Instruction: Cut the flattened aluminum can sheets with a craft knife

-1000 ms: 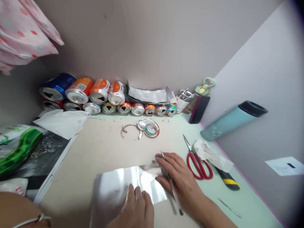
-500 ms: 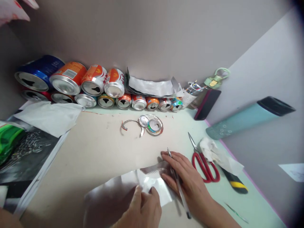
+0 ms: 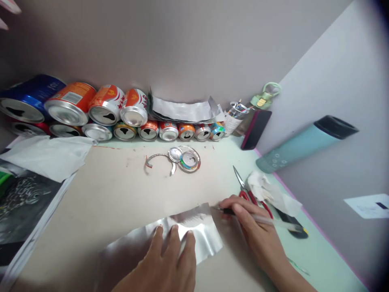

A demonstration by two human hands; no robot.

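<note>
Metal sheet: placed on the near part of the tabletop (image 3: 124,202); the sheet (image 3: 209,235) is slightly bowed, with one short edge turned towards the right hand
Left hand: laid open (image 3: 165,259), fingers spread, fingertips pressed on the sheet; nothing is gripped, and the metal is probably held down against slipping and curling
Right hand: closed (image 3: 258,231) around the pen (image 3: 264,220) in a writing grip, beside the sheet
Pen tip: directed at the far right corner of the sheet; contact cannot be confirmed, and fine control is presumably afforded by the low grip
Right-side obstruction: red-handled scissors (image 3: 252,198) are partly hidden behind the right hand; crumpled tissue (image 3: 258,186) is set beside them, by a dark handle (image 3: 294,231), so sideways clearance is judged limited
Centre: can ends and cut rings (image 3: 190,159) are grouped beyond the sheet, apart from both hands
Back: cans (image 3: 168,132) are laid on their sides in two tiers; curved metal sheets (image 3: 185,111) are stacked on the lower tier
Right edge: a blue tumbler (image 3: 299,142) and a phone (image 3: 257,129) are stood at a tilt
</note>
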